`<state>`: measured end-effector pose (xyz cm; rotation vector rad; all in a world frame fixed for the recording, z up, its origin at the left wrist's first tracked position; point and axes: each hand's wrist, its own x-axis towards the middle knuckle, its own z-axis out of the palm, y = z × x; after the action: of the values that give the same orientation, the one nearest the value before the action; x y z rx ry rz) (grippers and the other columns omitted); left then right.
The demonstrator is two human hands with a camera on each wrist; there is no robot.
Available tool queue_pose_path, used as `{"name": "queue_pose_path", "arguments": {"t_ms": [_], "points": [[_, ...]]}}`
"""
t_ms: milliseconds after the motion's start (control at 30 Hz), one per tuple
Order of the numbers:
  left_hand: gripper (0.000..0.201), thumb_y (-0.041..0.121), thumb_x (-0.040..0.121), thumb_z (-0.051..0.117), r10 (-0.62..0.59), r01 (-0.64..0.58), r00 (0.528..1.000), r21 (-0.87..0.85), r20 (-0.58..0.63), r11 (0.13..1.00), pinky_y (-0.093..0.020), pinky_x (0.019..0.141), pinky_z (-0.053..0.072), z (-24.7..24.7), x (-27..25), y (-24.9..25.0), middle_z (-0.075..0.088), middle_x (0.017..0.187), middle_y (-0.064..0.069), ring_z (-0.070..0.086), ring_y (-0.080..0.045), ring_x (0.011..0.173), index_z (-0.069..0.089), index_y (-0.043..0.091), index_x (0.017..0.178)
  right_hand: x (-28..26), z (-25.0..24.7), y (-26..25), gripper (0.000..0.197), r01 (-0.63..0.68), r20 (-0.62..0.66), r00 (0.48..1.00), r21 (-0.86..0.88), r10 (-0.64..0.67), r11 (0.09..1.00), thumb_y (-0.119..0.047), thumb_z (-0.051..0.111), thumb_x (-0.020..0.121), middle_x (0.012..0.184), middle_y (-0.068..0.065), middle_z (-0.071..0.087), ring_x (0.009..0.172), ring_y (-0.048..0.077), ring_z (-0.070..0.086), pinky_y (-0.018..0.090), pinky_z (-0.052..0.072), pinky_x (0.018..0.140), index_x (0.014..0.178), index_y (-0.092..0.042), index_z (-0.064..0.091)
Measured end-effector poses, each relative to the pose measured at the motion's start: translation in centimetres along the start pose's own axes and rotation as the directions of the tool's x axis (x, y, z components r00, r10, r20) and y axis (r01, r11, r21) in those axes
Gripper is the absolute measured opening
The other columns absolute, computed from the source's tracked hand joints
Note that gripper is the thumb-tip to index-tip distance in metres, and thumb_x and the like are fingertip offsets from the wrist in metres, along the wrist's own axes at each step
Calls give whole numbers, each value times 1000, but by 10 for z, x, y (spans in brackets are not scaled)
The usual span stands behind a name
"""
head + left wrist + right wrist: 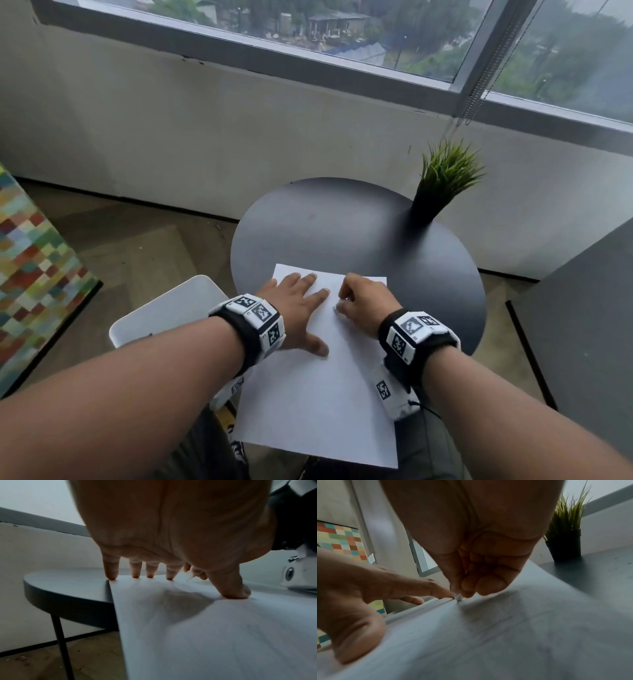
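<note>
A white sheet of paper (318,394) lies on a round dark table (342,222), and its near end hangs over the table's edge. My left hand (294,308) rests flat on the sheet's far left part, fingers spread and straight, with fingertips (112,576) and thumb pressing down. My right hand (363,301) is beside it, fingers curled. It pinches a small white object (458,598) against the paper (488,635). In the left wrist view that object (189,575) shows as a white sliver. I cannot tell what it is.
A green grass plant in a black pot (442,185) stands at the table's far right. A white seat (164,308) sits to the left of the table, and a multicoloured checkered piece (30,267) further left. A grey cabinet (582,325) stands to the right. A wall and window lie beyond.
</note>
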<state>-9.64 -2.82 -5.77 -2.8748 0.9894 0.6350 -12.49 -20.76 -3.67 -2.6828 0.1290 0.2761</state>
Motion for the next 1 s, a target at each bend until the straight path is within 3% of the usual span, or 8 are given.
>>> {"name": "queue_pose_path", "arguments": {"t_ms": [167,267,367,500,700,833,900,1000], "points": [[112,87,71,61,29,-29,1000,26,9,999,-54,121,22,1,-1,-1,-4,171,-3,3,-33,154,8,41,159,-20,9,-11,13,222,259,942,-7,-213,975,-23,60,86,85,-8,57,81,18,52,29,44,73,94,-25,50],[115,86,71,62,24,-27,998,54,55,998,-56,119,24,-4,0,2,-8,171,0,3,-35,153,1,44,159,-3,-1,12,12,47,113,993,-45,-42,998,-26,59,86,94,-3,64,87,20,59,27,46,75,98,-25,57],[119,86,69,64,13,-20,995,77,95,997,-57,116,31,-11,3,6,-10,170,4,5,-36,152,-2,46,159,7,-6,27,7,-87,-37,996,-34,85,996,-28,57,88,99,4,66,93,26,60,27,44,75,92,-22,56],[125,82,65,71,9,-20,992,91,128,996,-59,112,37,-21,7,11,-7,170,1,8,-38,150,-1,44,160,-6,9,12,5,92,109,991,-80,-83,993,-28,54,89,90,-1,62,85,21,55,28,43,71,89,-24,53],[131,79,62,76,-16,-3,987,114,162,993,-62,112,35,-27,12,17,-3,169,0,5,-39,151,-5,46,159,19,-4,28,2,-104,-24,994,-47,103,994,-24,55,84,95,3,65,91,25,58,28,44,74,84,-22,54],[126,79,59,77,-11,-8,988,128,151,992,-63,108,38,-27,15,17,1,167,-4,10,-42,148,3,48,157,-1,7,11,10,104,162,981,-1,-103,995,-23,54,83,90,-4,65,87,19,59,30,50,77,91,-24,60],[130,81,59,76,-17,-5,987,137,158,991,-63,110,36,-27,16,17,-2,168,-4,10,-41,149,-1,47,158,9,-1,16,11,26,135,991,-34,-21,999,-24,57,82,93,-3,65,90,20,60,27,48,76,92,-23,62],[134,83,58,75,-27,4,986,141,167,990,-62,113,33,-26,17,16,-5,168,-3,9,-41,149,-7,47,158,24,-11,27,9,-134,-28,991,-47,132,990,-24,58,85,101,4,65,98,26,59,25,41,75,92,-18,61]]}}
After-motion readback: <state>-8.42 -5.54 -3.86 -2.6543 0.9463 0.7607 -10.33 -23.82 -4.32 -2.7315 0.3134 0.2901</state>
